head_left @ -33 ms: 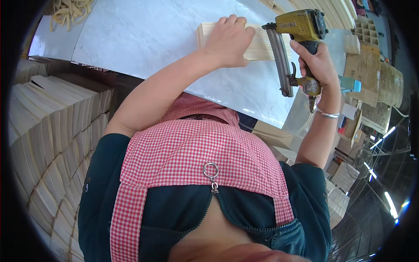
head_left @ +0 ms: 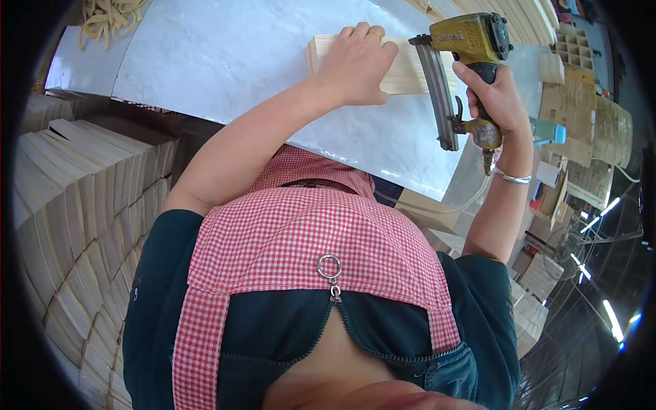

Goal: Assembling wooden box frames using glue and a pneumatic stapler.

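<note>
My left hand [head_left: 354, 67] lies across a pale wooden board [head_left: 408, 74] on the work table, fingers over its far edge and thumb at its near edge, gripping it. In my right hand [head_left: 504, 101] is a yellow and black pneumatic nail gun [head_left: 466, 37], its handle wrapped by my fingers. The gun's long grey magazine slants down toward me, and its nose is over the board's right part. Whether the nose touches the wood I cannot tell. A trigger lever sits by my fingers.
A pale, shiny sheet covers the table [head_left: 225, 61]. Rubber bands [head_left: 113, 20] lie at its far left. Stacked wooden pieces [head_left: 89, 178] stand left of me; long wooden strips [head_left: 509, 8] lie at the far right. Beyond are a compartment tray [head_left: 572, 51] and cardboard boxes [head_left: 570, 113].
</note>
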Tool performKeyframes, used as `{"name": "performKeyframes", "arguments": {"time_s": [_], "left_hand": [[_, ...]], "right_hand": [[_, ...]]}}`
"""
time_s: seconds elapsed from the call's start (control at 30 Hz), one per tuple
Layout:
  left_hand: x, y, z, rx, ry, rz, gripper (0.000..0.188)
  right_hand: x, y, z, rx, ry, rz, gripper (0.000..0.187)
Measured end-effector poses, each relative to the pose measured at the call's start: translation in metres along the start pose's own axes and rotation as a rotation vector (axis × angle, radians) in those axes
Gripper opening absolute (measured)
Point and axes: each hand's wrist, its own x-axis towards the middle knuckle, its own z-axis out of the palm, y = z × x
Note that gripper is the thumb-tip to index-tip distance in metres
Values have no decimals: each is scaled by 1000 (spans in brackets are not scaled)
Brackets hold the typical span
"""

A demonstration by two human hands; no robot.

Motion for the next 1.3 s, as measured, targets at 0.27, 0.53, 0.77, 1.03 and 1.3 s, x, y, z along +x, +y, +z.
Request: {"name": "performKeyframes", "arguments": {"time_s": [0.27, 0.53, 0.77, 1.03, 1.3], "left_hand": [[0, -3, -3, -41, -28, -51, 43], [-2, -5, 0, -37, 3, -25, 49], [-4, -10, 3, -68, 40, 80, 46], [-30, -65, -88, -736, -48, -344, 52], [-144, -133, -110, -610, 458, -787, 37]], "right_hand": [[10, 2, 0, -55, -29, 27, 33], [26, -4, -12, -120, -93, 10, 39], [-7, 15, -10, -2, 120, -52, 39], [-86, 165, -7, -173, 535, 101, 33], [-112, 307, 21, -487, 656, 413, 58]]}}
